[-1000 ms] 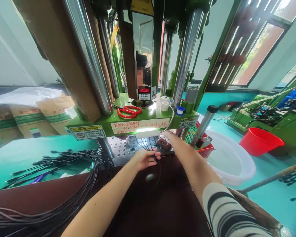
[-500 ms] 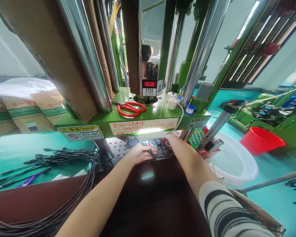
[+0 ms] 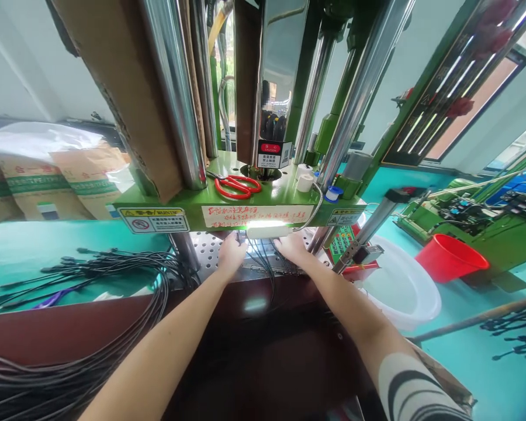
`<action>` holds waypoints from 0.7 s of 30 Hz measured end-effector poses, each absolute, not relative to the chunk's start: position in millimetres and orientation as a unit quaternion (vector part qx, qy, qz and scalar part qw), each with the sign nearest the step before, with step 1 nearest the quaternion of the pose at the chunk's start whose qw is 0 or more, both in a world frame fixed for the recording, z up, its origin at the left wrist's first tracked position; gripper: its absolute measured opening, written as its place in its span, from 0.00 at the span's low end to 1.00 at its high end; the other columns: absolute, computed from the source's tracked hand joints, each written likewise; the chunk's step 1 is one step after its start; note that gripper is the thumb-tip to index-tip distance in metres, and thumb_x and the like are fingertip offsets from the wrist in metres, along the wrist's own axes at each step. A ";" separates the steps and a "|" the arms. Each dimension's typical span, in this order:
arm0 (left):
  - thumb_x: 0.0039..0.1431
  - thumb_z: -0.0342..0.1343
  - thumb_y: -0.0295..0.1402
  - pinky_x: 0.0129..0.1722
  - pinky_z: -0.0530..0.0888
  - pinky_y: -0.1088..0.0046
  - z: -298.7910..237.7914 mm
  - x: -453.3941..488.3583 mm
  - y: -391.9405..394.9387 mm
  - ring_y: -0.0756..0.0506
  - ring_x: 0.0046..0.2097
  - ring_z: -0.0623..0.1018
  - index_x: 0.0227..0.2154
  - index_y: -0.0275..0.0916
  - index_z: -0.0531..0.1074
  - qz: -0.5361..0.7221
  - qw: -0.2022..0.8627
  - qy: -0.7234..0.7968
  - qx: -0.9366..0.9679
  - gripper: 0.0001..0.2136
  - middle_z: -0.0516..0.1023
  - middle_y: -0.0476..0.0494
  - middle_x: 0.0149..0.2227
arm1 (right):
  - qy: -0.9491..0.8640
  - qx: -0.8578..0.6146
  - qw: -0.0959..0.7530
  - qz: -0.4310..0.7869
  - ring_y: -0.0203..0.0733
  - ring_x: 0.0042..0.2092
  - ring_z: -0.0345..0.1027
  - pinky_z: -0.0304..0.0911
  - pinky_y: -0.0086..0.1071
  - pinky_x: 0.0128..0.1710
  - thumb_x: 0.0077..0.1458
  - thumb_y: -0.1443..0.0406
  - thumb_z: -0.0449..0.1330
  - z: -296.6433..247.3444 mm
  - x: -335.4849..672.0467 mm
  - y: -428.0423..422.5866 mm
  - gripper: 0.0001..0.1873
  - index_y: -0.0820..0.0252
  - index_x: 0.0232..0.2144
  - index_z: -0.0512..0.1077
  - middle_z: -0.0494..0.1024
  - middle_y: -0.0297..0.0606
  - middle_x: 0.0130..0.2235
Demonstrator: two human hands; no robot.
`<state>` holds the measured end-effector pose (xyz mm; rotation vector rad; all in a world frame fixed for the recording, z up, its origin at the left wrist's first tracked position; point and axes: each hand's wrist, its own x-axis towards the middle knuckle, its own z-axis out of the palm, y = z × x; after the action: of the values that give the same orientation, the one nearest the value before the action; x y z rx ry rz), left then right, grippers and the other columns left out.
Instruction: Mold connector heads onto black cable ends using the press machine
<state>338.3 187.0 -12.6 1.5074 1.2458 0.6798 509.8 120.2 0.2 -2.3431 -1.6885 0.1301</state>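
Observation:
Under the green press head [image 3: 188,202], my left hand [image 3: 232,255] is at the left side of a lit metal mould [image 3: 256,245]. Its fingers are curled closed at a dark part that I cannot make out. On the mould's other side is my right hand [image 3: 291,248], also closed, its fingertips partly hidden below the white lamp [image 3: 267,232]. Between the hands several thin black cables [image 3: 267,270] run out of the mould and droop over the front edge of the dark table [image 3: 263,351]. Neither hand holds these cables.
Red-handled scissors [image 3: 238,187] and white tape rolls [image 3: 305,182] lie on the press head. A bundle of black cables [image 3: 127,327] hangs at left. To the right are a control box [image 3: 342,244], a white tub [image 3: 425,304] and a red bucket [image 3: 451,257].
My left hand has let go of the cables and moved forward and left to the mould's side. The right hand shows more fully at the right side. The view has shifted slightly.

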 end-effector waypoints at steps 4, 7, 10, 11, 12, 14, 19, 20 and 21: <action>0.51 0.48 0.28 0.48 0.65 0.58 -13.5 333.2 191.3 0.33 0.50 0.70 0.40 0.35 0.68 0.219 0.313 0.533 0.755 0.12 0.74 0.32 0.38 | -0.578 -0.812 0.080 0.011 0.51 0.42 0.69 0.60 0.39 0.42 0.55 0.67 0.47 -4.5 503.0 120.4 0.16 0.66 0.36 0.74 0.76 0.51 0.38; 0.52 0.45 0.25 0.45 0.67 0.58 -19.4 336.5 194.7 0.34 0.46 0.73 0.38 0.30 0.70 0.167 0.219 0.528 0.803 0.12 0.75 0.30 0.35 | -0.574 -0.817 0.062 -0.006 0.50 0.40 0.70 0.61 0.37 0.40 0.55 0.67 0.46 -6.8 500.8 124.2 0.17 0.66 0.35 0.74 0.76 0.50 0.37; 0.53 0.43 0.24 0.43 0.68 0.61 -25.4 340.9 199.2 0.37 0.43 0.75 0.39 0.30 0.70 0.130 0.154 0.525 0.827 0.14 0.76 0.32 0.34 | -0.573 -0.818 0.049 -0.018 0.49 0.40 0.70 0.61 0.36 0.40 0.57 0.67 0.45 -8.1 500.0 125.8 0.18 0.65 0.36 0.74 0.76 0.50 0.37; 0.53 0.42 0.24 0.42 0.69 0.62 -26.3 341.7 200.3 0.38 0.42 0.75 0.40 0.31 0.70 0.122 0.138 0.523 0.832 0.14 0.76 0.32 0.34 | -0.573 -0.818 0.045 -0.020 0.49 0.41 0.70 0.61 0.35 0.39 0.57 0.67 0.45 -7.9 499.7 125.8 0.18 0.65 0.37 0.74 0.76 0.49 0.38; 0.54 0.42 0.24 0.41 0.69 0.63 -26.3 342.0 200.8 0.38 0.42 0.75 0.40 0.31 0.70 0.115 0.125 0.522 0.836 0.14 0.76 0.33 0.34 | -0.573 -0.818 0.041 -0.022 0.48 0.41 0.70 0.61 0.35 0.39 0.57 0.67 0.45 -7.3 499.2 125.8 0.18 0.65 0.37 0.74 0.76 0.49 0.38; 0.54 0.42 0.23 0.39 0.70 0.64 -23.6 341.9 199.7 0.39 0.41 0.76 0.42 0.31 0.69 0.107 0.104 0.521 0.840 0.15 0.76 0.34 0.34 | -0.573 -0.818 0.032 -0.026 0.48 0.41 0.70 0.62 0.34 0.39 0.57 0.67 0.45 -4.3 497.5 125.6 0.17 0.65 0.38 0.74 0.76 0.49 0.38; 0.58 0.40 0.33 0.39 0.70 0.64 -8.8 347.1 185.6 0.38 0.45 0.73 0.46 0.35 0.67 0.135 0.064 0.522 0.840 0.17 0.74 0.33 0.42 | -0.586 -0.810 0.018 -0.038 0.48 0.43 0.69 0.63 0.34 0.38 0.57 0.68 0.46 8.5 487.4 124.0 0.17 0.62 0.39 0.74 0.75 0.49 0.41; 0.59 0.39 0.35 0.39 0.70 0.63 -6.9 349.6 182.7 0.38 0.46 0.73 0.46 0.35 0.68 0.140 0.060 0.520 0.841 0.18 0.73 0.32 0.43 | -0.590 -0.806 0.017 -0.040 0.48 0.43 0.69 0.63 0.34 0.38 0.57 0.67 0.47 10.1 484.8 123.5 0.16 0.62 0.39 0.74 0.75 0.48 0.41; 0.59 0.39 0.36 0.39 0.71 0.63 -5.9 352.2 180.5 0.38 0.45 0.73 0.45 0.34 0.68 0.142 0.059 0.517 0.842 0.19 0.74 0.32 0.42 | -0.595 -0.802 0.016 -0.041 0.47 0.42 0.70 0.63 0.34 0.38 0.57 0.67 0.47 11.0 482.4 123.2 0.16 0.62 0.38 0.74 0.76 0.48 0.41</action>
<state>352.2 180.5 -5.9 2.5497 1.5656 0.4296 482.4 123.2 11.0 -2.4955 -1.8513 -0.1280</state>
